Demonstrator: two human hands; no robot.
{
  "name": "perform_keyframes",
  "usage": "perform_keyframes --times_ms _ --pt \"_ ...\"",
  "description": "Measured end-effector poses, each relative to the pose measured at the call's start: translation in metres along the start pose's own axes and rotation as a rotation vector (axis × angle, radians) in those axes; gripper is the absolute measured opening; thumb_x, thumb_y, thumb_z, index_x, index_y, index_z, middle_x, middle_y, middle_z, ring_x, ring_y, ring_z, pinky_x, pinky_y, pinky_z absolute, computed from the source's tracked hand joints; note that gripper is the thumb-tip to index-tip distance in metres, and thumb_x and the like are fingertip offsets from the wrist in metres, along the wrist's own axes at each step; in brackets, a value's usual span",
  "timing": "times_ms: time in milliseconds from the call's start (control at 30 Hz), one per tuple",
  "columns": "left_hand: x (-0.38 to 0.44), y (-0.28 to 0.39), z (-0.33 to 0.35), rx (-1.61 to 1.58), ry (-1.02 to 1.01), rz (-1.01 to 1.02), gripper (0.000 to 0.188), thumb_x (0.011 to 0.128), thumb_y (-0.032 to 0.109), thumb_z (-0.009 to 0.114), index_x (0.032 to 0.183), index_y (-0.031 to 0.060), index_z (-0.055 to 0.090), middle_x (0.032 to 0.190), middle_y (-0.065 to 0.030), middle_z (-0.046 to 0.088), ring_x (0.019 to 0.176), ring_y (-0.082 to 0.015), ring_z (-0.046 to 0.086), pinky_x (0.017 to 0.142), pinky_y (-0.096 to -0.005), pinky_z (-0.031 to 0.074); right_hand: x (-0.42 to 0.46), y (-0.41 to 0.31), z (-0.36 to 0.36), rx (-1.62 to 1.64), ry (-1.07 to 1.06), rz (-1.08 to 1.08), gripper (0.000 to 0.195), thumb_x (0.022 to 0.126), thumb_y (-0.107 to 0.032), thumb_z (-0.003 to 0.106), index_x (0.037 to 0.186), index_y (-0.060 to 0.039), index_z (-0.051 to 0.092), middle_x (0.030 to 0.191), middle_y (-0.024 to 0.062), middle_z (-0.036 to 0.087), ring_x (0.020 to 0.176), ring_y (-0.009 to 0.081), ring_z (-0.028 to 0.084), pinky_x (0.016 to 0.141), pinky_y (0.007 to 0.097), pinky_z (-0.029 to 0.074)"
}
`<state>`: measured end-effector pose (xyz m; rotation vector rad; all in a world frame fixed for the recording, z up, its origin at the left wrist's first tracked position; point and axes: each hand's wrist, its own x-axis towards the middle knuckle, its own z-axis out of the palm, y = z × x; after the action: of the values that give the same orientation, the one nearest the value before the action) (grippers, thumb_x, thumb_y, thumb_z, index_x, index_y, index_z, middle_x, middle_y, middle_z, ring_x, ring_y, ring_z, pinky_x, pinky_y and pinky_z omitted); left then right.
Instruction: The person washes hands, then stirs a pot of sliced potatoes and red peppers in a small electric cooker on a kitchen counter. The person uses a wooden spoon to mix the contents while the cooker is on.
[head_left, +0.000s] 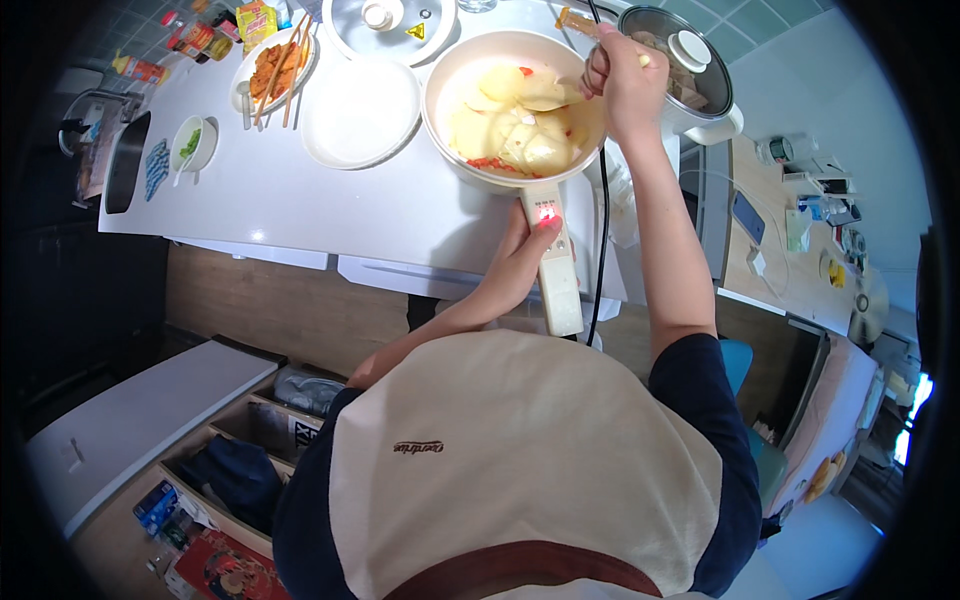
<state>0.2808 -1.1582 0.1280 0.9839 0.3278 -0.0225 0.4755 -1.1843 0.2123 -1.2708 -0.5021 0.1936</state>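
My left hand (526, 247) grips the cream handle (559, 289) of an electric cooking pan (442, 112). Its thumb lies by a red-lit display on the handle. Inside the pan are pale yellow slices (536, 146), probably potato, with bits of chopped red pepper (491, 163). Over the pan's right rim, my right hand (626, 86) is closed around a pale cooking utensil, likely a spatula (551, 97). Its flat end rests among the slices, while my fingers hide most of its handle.
Left of the pan is a white plate (360, 112); behind is a glass lid (390, 26). A plate of reddish food (274, 71) bears chopsticks. A bowl of chopped greens (196, 142) stands near the sink (127, 165). A lidded pot (694, 97) stands right; a black cord (603, 225) hangs beside the handle.
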Motion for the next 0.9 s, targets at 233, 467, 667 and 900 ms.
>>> perform_keyframes --times_ms 233,467,667,900 --pt "0.0 0.0 -0.003 -0.124 -0.029 -0.033 0.036 0.099 0.021 0.047 0.129 0.0096 0.029 0.103 -0.007 0.047 0.083 -0.0158 0.06 0.062 -0.036 0.057 0.002 -0.008 -0.005 0.042 0.032 -0.009 0.043 0.095 -0.016 0.051 0.056 -0.0096 0.034 0.05 -0.002 0.029 0.044 0.0096 0.028 0.042 0.029 0.03" --pt "0.001 -0.002 -0.003 -0.074 -0.014 -0.029 0.036 0.1 0.024 0.045 0.128 0.009 0.028 0.097 -0.0085 0.05 0.079 -0.0172 0.06 0.063 -0.0364 0.056 0.009 -0.019 -0.022 -0.032 0.006 0.115 0.044 0.094 -0.019 0.054 0.056 -0.0114 0.034 0.052 -0.0028 0.029 0.044 0.0094 0.029 0.042 0.0286 0.031" --pt "0.001 0.001 0.001 -0.002 -0.001 -0.01 0.038 0.1 0.031 0.041 0.128 0.0094 0.028 0.088 -0.0111 0.056 0.075 -0.0188 0.061 0.063 -0.0375 0.057 0.002 -0.021 -0.01 0.054 -0.016 0.077 0.045 0.095 -0.021 0.052 0.056 -0.0116 0.032 0.05 -0.0023 0.028 0.044 0.0098 0.028 0.041 0.0287 0.029" --pt "0.0 0.002 0.001 -0.004 -0.001 -0.014 0.04 0.1 0.031 0.041 0.129 0.0084 0.026 0.089 -0.0113 0.055 0.076 -0.0188 0.061 0.063 -0.0375 0.057 -0.01 -0.022 -0.004 0.197 -0.259 0.224 0.04 0.096 -0.019 0.049 0.058 -0.0104 0.035 0.05 -0.0027 0.03 0.041 0.0086 0.027 0.038 0.0274 0.028"
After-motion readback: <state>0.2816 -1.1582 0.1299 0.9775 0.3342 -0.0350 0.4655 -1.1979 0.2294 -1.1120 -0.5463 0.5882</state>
